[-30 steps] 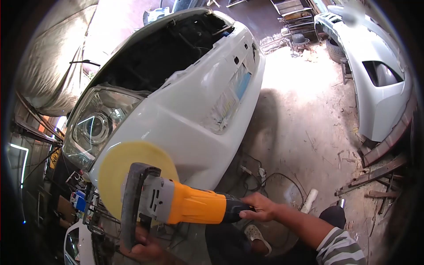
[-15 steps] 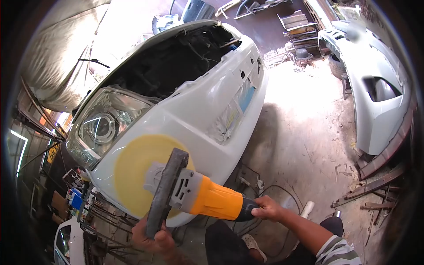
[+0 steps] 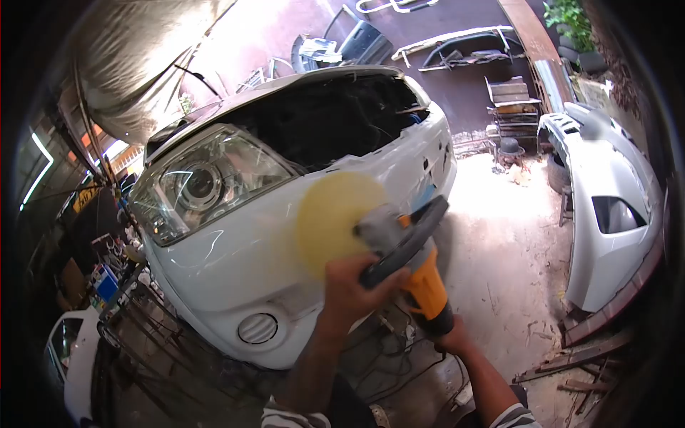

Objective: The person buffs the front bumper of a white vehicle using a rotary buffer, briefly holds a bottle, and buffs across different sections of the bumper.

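Note:
An orange and grey power polisher [image 3: 426,285] points up and left, its round yellow pad [image 3: 335,225] blurred and lying against the white car bumper [image 3: 242,278]. My left hand [image 3: 360,289] is wrapped round the lower end of the polisher's black loop handle. At the rear black end of the tool body, my right hand [image 3: 454,337] is closed round the grip, partly hidden by the tool. Left of the pad sits a clear headlight [image 3: 203,185], and a round slotted cover [image 3: 257,328] shows low on the bumper.
Another white bumper [image 3: 614,214] stands at the right, above scrap metal bars [image 3: 578,360]. A cable [image 3: 410,378] lies on the floor near my legs. A metal rack [image 3: 514,110] is at the back, and a white panel with a window [image 3: 82,364] is at the lower left.
The polisher has moved right and up along the bumper and turned, its rear end now pointing down. Both hands moved with it, still gripping. The view has shifted, showing more of the back wall.

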Available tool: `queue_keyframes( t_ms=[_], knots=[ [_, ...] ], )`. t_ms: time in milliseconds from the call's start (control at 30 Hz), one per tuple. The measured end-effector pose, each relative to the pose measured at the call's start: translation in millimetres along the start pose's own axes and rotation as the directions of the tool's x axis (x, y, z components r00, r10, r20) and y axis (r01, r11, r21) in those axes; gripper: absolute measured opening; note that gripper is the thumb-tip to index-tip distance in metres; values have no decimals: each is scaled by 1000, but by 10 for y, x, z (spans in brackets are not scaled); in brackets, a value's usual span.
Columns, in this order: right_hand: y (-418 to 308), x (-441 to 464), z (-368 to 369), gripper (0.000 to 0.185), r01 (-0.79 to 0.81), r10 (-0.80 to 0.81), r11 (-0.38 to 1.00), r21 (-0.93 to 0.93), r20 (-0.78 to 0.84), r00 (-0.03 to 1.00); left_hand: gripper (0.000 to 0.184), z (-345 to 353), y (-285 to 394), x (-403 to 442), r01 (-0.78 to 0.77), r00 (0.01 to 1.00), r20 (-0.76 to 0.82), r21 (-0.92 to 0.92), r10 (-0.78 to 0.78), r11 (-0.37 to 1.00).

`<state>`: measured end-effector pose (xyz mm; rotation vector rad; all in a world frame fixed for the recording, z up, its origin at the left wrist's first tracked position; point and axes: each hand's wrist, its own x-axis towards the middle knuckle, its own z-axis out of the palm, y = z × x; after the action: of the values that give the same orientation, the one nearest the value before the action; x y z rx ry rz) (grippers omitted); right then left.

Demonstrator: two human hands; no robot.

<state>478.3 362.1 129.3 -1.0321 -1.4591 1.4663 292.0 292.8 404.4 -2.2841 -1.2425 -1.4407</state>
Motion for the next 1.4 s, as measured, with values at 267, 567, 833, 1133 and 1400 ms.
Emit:
queue_keyframes(
  t_ms=[267,567,833,1133,1400],
  knots=[
    [-263,224,3,32,311,-366,930,-196,-407,837,24,79,-125,845,55,868,497,-99,2,994],
    [-671,384,248,22,472,-509,856,-212,-515,690,50,-264,-376,1035,139,875,483,-330,40,934],
    [-576,433,289,24,485,-512,853,-191,-484,710,58,-388,-487,813,55,874,470,-348,123,936],
    [-195,602,259,24,365,-416,909,-200,-463,783,34,-82,-491,380,-104,918,376,-71,123,992],
    [188,779,192,29,315,-434,898,-309,-498,751,19,384,-626,177,-315,918,220,-103,330,944]
  ],
)
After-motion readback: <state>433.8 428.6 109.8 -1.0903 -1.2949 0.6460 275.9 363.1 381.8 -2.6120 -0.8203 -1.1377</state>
